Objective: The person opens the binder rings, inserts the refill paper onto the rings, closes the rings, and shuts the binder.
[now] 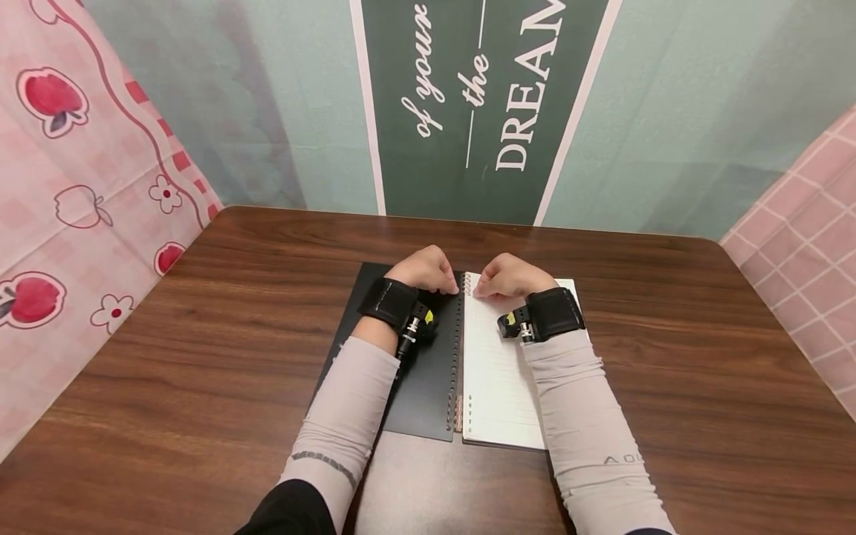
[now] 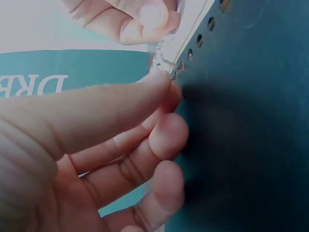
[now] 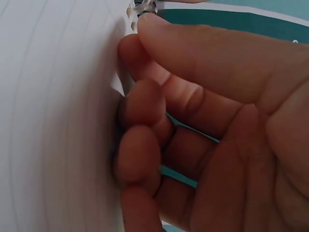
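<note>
A loose-leaf notebook lies spread on the table, its black cover (image 1: 421,405) to the left and white lined pages (image 1: 498,394) to the right. My left hand (image 1: 426,269) is at the top of the binding, thumb and forefinger pinching the clear binder rings (image 2: 163,54) beside the cover's row of holes. Across the spine, my right hand (image 1: 513,276) pinches the rings (image 3: 145,7) from the page side. Its other fingers curl against the lined paper (image 3: 53,116). Thumbs and fingertips hide part of the rings at that end.
The brown wooden table (image 1: 200,357) extends on both sides of the notebook. Behind it hangs a green cloth backdrop (image 1: 468,111) with white lettering. Pink patterned cloth (image 1: 87,171) borders the left, and pink checked cloth (image 1: 802,245) the right. Both wrists wear black camera straps.
</note>
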